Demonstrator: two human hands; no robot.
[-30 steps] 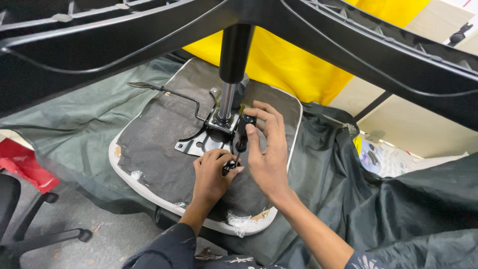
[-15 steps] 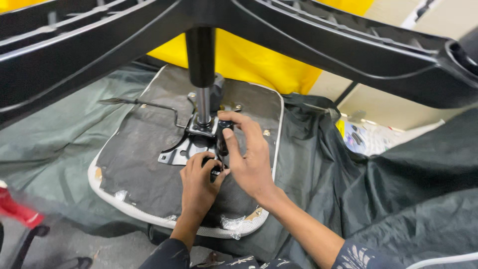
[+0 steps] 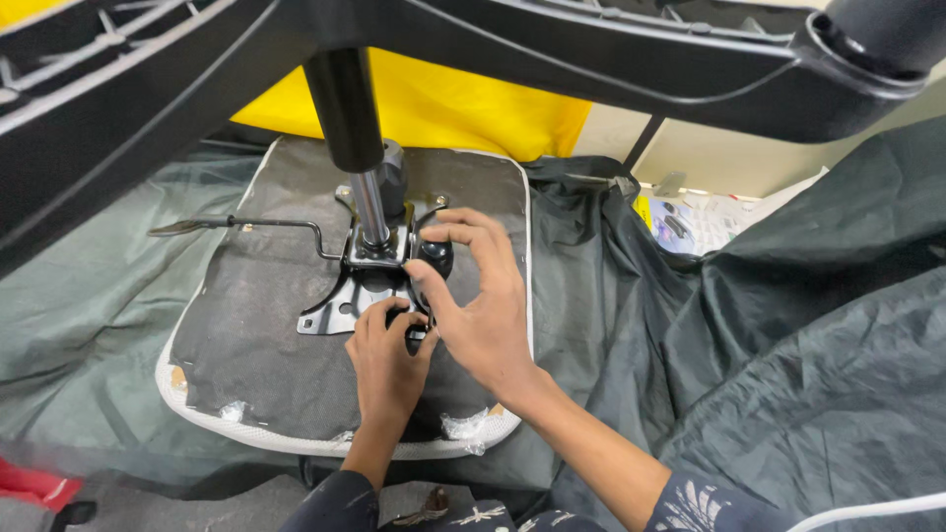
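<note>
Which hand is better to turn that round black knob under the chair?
Probably the right hand: its fingers already curl around the black knob beside the metal mounting plate. The left hand sits lower, near the plate's edge.

Two bare hands are seen, the left hand and the right hand; both forearms are uncovered; dark pushed-up fabric sleeves with a pale printed pattern are worn.

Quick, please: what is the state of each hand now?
Left hand: curled closed around a small black part, unclear what.
Right hand: fingers gripping the black knob.
</note>
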